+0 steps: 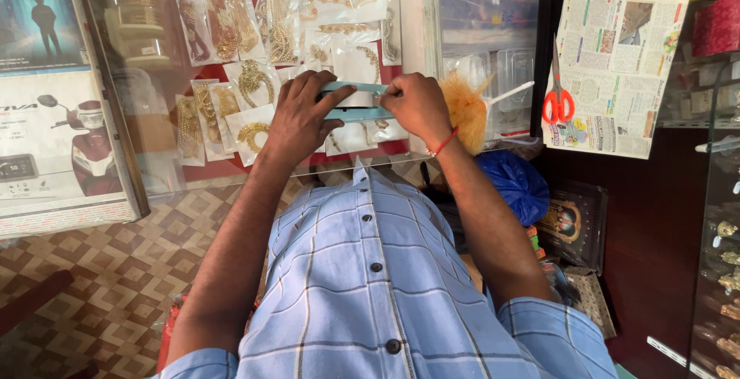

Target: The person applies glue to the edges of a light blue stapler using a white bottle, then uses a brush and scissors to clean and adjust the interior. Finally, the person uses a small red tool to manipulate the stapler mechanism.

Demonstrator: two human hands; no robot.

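My left hand [303, 117] and my right hand [416, 104] both grip a light blue flat box [351, 87] with a white inside, held just above a glass counter [208, 165]. The left hand's fingers lie over the box's left end, and the right hand pinches its right end. A red thread circles my right wrist. Under the glass lie several clear packets of gold jewellery [254, 78] on a red lining.
An orange fluffy duster [467, 109] lies right of my right hand. Red-handled scissors [556, 98] rest on a folded newspaper [613, 71]. A blue plastic bag [512, 182] and a framed picture [572, 221] sit below. A poster board [54, 117] leans at left.
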